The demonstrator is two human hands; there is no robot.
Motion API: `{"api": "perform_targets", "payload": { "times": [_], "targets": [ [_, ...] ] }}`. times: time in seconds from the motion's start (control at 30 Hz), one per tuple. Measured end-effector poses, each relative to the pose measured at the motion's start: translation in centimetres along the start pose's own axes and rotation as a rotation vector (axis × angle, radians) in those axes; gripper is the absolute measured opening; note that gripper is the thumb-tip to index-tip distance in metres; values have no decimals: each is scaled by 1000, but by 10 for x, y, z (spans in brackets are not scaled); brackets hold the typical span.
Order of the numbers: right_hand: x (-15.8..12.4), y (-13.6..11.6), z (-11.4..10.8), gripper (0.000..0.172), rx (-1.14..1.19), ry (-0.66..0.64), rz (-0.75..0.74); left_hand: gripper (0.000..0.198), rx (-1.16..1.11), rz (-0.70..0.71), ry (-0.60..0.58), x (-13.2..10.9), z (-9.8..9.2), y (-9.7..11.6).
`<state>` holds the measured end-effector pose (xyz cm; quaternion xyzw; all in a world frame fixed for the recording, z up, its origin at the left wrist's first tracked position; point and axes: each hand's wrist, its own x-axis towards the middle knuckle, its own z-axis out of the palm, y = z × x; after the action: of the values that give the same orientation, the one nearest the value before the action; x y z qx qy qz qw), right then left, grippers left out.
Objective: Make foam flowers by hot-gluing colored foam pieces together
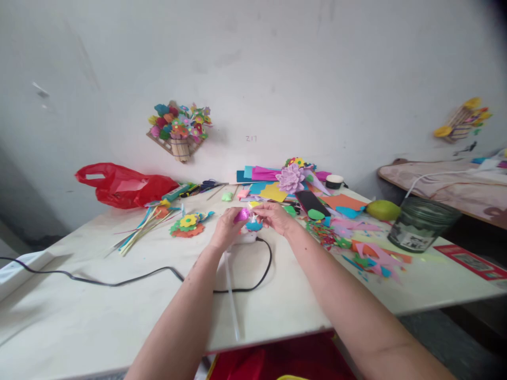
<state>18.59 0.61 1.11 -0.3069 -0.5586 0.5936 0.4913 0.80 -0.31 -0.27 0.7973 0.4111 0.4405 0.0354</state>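
Observation:
Over the middle of the white table [79, 295] my left hand [225, 228] and my right hand [274, 216] meet with fingers pinched. Between them sits a small pink foam piece [242, 215], gripped by both, with a blue foam piece [254, 226] just below it. A thin white stick [232, 295] runs from the hands toward me. A white glue gun body [245, 238] lies partly hidden under my hands, its black cable [119, 279] trailing left across the table.
Coloured foam sheets and a purple foam flower [290, 178] lie behind my hands. Foam scraps [368, 253] spread to the right beside a dark glass jar [420, 224] and a green fruit [383, 210]. A red plastic bag [122, 184], sticks with flowers [158, 219] lie left.

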Motion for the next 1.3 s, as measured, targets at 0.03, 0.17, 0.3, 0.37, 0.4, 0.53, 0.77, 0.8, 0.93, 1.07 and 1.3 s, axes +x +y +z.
{"api": "perform_targets", "payload": {
  "times": [0.03, 0.17, 0.3, 0.37, 0.4, 0.53, 0.77, 0.8, 0.93, 1.07, 1.3],
  "targets": [
    [0, 1, -1, 20, 4, -4, 0, 23, 0, -7, 2, 0, 0, -1],
    [0, 1, -1, 22, -10, -20, 6, 40, -33, -68, -11, -1, 1, -2],
    [-2, -3, 3, 24, -18, -45, -5, 57, -112, -151, -76, -1, 0, 4],
    [-3, -4, 6, 25, -13, -49, -3, 58, -147, -170, -105, -1, -1, 8],
    [-3, -4, 7, 25, -12, -53, 2, 58, -162, -176, -117, 0, -1, 9],
    [-5, -3, 9, 23, 2, -90, -6, 53, -224, -158, -106, 1, -3, 10],
    [-6, -2, 6, 20, 5, -103, -28, 55, -292, -93, -103, -1, -4, 2],
    [-6, -2, 7, 20, 0, -102, -21, 55, -292, -77, -96, -1, -4, 1],
    [-6, -2, 8, 23, -7, -96, -15, 51, -293, -42, -83, -1, -4, 0],
    [-4, 1, 7, 23, -4, -94, -21, 51, -303, -43, -78, 0, -3, -1],
    [-5, 1, 6, 23, -5, -99, -26, 53, -323, -53, -79, 0, -3, -4]
  ]
}}
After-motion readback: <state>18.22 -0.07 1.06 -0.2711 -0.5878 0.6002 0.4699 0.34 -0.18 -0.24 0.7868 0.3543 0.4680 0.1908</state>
